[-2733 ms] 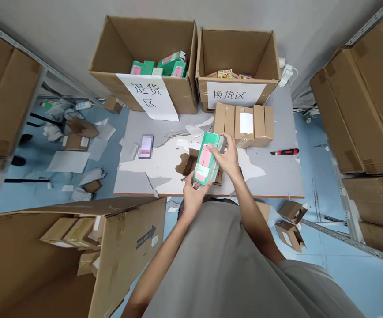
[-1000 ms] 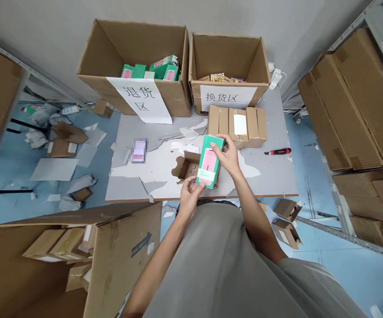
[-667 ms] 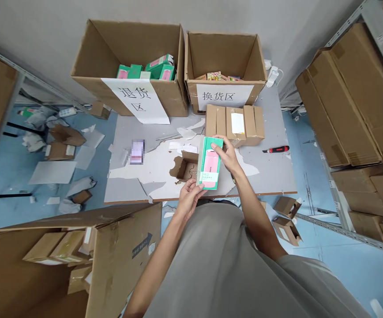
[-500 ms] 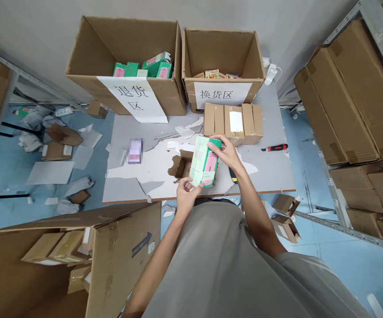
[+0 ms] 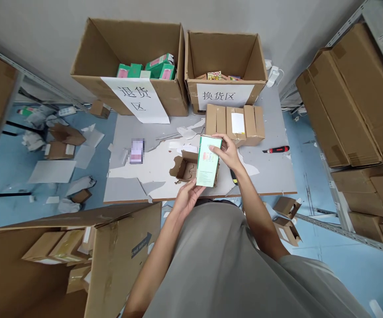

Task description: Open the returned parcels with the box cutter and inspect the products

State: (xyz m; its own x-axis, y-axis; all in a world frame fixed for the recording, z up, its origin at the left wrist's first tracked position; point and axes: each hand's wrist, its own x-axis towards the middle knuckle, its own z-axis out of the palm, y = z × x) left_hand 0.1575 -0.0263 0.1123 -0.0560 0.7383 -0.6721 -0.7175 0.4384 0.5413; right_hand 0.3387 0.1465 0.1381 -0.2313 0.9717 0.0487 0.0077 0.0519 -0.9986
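Here both hands hold a pale green box (image 5: 208, 161) above the tabletop (image 5: 271, 174): the left hand (image 5: 186, 198) grips its near end, the right hand (image 5: 227, 152) its far end. Beneath lies an opened small carton (image 5: 183, 167), seemingly empty; a cutter (image 5: 276, 149) rests well apart.

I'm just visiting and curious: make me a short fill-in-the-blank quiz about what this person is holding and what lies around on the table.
1. Both hands hold one pale ____ box over the table.
2. The left hand grips the box's ____ end, the right hand its top end.
3. The utility knife with the red handle lies to the ____ of the right hand.
4. The large carton holding green boxes stands ____ of the other labelled carton.

Missing words: green; bottom; right; left
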